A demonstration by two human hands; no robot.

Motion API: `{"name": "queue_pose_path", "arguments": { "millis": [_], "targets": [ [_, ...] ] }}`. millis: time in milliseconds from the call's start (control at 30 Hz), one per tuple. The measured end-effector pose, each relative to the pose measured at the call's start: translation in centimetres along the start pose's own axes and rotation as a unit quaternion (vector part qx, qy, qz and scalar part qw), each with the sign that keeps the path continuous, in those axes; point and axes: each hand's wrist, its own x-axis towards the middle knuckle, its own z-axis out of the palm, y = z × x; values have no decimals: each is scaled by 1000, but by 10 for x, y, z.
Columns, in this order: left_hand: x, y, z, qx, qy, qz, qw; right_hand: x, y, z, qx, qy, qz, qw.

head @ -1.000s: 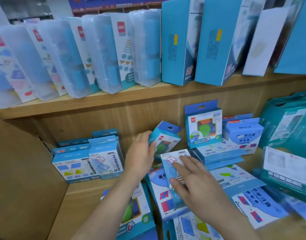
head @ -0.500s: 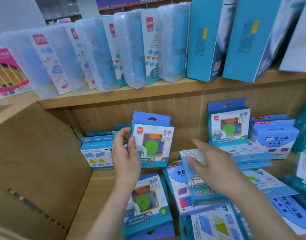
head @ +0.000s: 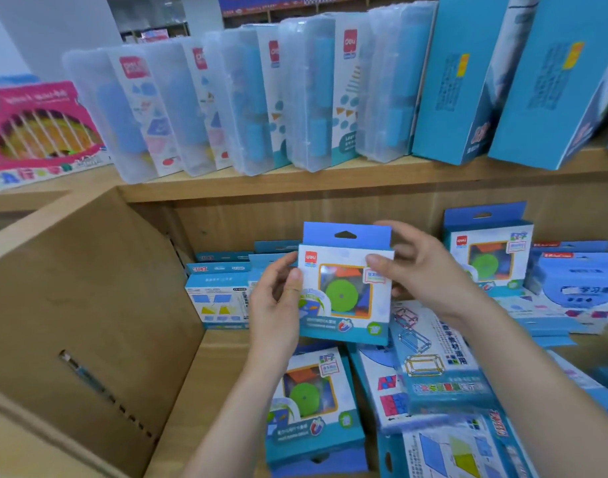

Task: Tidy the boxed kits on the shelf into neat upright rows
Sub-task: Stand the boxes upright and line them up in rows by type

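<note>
Head view, centre of frame: one boxed kit (head: 343, 288) with a green disc in its window, held upright above the lower shelf (head: 223, 343), the left hand (head: 278, 305) clasping its left edge and the right hand (head: 419, 270) pinching its upper right corner. Progress, as judged: early; a few kits stand upright at centre left (head: 216, 294) and right (head: 486, 257), while many loose kits (head: 433, 374) lie flat across the lower middle and right. Legible writing: red "deli" badge on the held kit; the rest too blurred.

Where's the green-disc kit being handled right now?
Centre of the head view: the held kit is upright between the left hand and right hand, above an identical kit lying flat.
</note>
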Motion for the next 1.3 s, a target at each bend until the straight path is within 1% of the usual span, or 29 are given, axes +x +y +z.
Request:
{"name": "queue_pose_path", "arguments": {
  "millis": [33,100,167,233,300,433,467,567,600,633,700,733,767,800,867,1000,1100,1233,1300],
  "targets": [
    [3,-2,-6,39,0,13,999,4,-2,-1,-17,23,-21,999],
    [8,-9,-23,160,-3,38,986,12,-2,-3,-37,79,-47,995],
    [9,-21,-37,291,-35,56,955,21,2,-3,-39,110,-47,992],
    [6,-32,-44,379,-81,63,920,29,10,0,-38,101,-25,994],
    [6,-40,-45,421,-110,69,898,35,17,6,-54,83,-2,995],
    [12,-45,-45,440,-110,90,886,46,32,20,-64,71,51,994],
    [13,-45,-45,445,-108,93,884,48,38,23,-81,59,61,993],
    [15,-44,-45,453,-107,102,879,56,56,29,-168,12,81,982],
    [15,-43,-44,453,-109,102,879,58,59,29,-219,3,83,972],
    [15,-43,-44,454,-111,100,878,60,58,28,-290,-5,77,954],
    [15,-41,-43,469,-110,97,871,62,53,26,-449,-18,64,891],
    [16,-41,-43,482,-106,95,865,62,49,27,-498,-21,64,865],
    [18,-40,-44,495,-101,91,858,62,47,28,-524,-25,61,849],
    [19,-40,-45,507,-98,86,852,62,46,30,-534,-31,61,843],
    [20,-40,-47,521,-97,75,845,63,48,35,-532,-30,53,845],
    [19,-43,-49,506,-107,70,853,65,53,37,-528,-10,43,848],
    [20,-44,-49,503,-109,67,855,64,52,37,-542,-3,29,840],
    [17,-44,-47,507,-124,55,851,58,45,34,-541,36,14,840],
    [15,-45,-46,515,-133,45,845,56,33,28,-526,56,1,849]
  ]
}}
